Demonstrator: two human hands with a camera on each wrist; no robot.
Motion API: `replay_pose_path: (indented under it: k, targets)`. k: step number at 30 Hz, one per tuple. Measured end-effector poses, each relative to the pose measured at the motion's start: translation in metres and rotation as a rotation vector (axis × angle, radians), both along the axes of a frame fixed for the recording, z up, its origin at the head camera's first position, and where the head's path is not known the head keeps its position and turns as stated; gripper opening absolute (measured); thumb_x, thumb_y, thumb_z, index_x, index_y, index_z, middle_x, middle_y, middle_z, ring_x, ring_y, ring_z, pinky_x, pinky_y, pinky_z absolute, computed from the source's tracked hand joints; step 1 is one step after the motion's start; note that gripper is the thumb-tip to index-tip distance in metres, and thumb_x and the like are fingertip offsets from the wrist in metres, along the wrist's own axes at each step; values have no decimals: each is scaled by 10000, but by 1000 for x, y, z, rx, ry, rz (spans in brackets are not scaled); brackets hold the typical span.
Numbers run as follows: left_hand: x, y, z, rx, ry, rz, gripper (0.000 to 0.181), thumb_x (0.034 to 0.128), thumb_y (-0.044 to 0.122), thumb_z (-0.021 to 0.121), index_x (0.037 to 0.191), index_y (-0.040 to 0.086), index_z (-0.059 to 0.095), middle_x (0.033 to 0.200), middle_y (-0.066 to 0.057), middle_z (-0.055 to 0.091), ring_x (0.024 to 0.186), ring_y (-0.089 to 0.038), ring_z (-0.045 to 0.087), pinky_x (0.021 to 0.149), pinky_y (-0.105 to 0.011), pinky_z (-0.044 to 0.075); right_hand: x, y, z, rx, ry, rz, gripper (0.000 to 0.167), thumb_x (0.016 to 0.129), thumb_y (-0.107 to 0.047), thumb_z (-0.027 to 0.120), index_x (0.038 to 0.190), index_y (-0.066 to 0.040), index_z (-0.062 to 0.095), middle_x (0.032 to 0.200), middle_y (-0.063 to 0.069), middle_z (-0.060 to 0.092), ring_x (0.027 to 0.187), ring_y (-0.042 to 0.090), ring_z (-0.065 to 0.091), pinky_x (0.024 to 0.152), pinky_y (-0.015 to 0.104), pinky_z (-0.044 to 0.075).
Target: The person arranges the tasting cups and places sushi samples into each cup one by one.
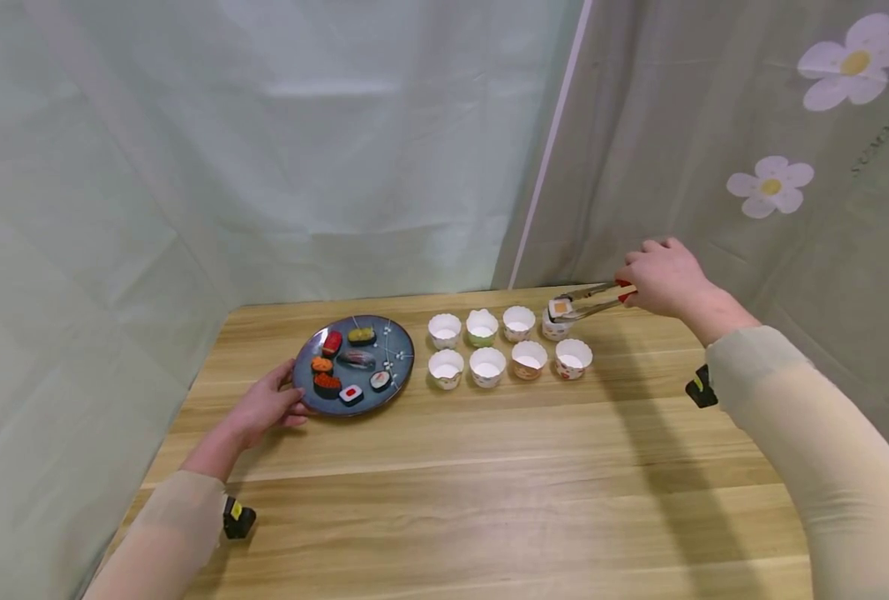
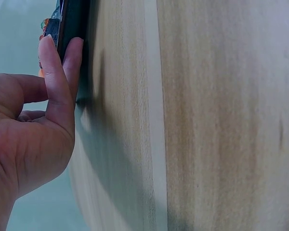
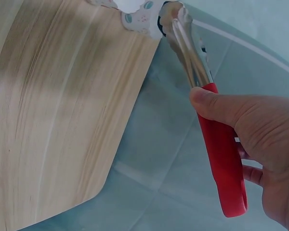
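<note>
Head view, right hand [image 1: 665, 279] gripping metal tongs [image 3: 224, 159], squarish sushi [image 1: 560, 308] clamped; left hand [image 1: 267, 406] pinching round, glossy plate [image 1: 311, 350]

The tongs [image 3: 222, 159] have bright red handles and silvery metal arms; the sushi roll [image 1: 560, 308] between them is white with an orange centre and black sides. Slate blue with a dark rim, the round plate [image 1: 401, 342] bears a sprig of pale blossoms. Its sushi pieces [image 1: 327, 383] show red, yellow-green, orange and white over black. The paper cups [image 1: 488, 362] are white inside, one green outside, another printed teal and pink. The surface [image 1: 429, 492] is streaked tan wood; the grey curtain [image 1: 654, 150] carries white, yellow-centred flowers.
</note>
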State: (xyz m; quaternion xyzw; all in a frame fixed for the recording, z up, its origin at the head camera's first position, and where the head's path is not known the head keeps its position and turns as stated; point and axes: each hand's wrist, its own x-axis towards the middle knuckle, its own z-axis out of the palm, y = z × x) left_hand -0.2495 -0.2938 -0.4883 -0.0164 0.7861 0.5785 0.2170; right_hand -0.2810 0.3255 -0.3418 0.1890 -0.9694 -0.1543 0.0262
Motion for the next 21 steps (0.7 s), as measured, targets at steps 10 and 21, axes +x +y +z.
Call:
replay_pose_path:
  k: [10,21]
  targets:
    - [1,1,2,15,-6,-1,711,1098,62,388,1626,52,-89,1640,-274,107,913,-161,661,784,-345,626,-1,2,-4,-8,-8,4,361,819,-313,863,1105,-114,768,1041,97,673,1000,369,556,910,584,432]
    - [1,0,1,9,-3,1,719,1097,64,396,1625,55,-92,1640,-275,106,902,-156,665,772,-341,627,-3,0,-7,-21,-10,3,364,814,-319,867,1096,-111,769,1031,98,674,974,364,552,875,566,432]
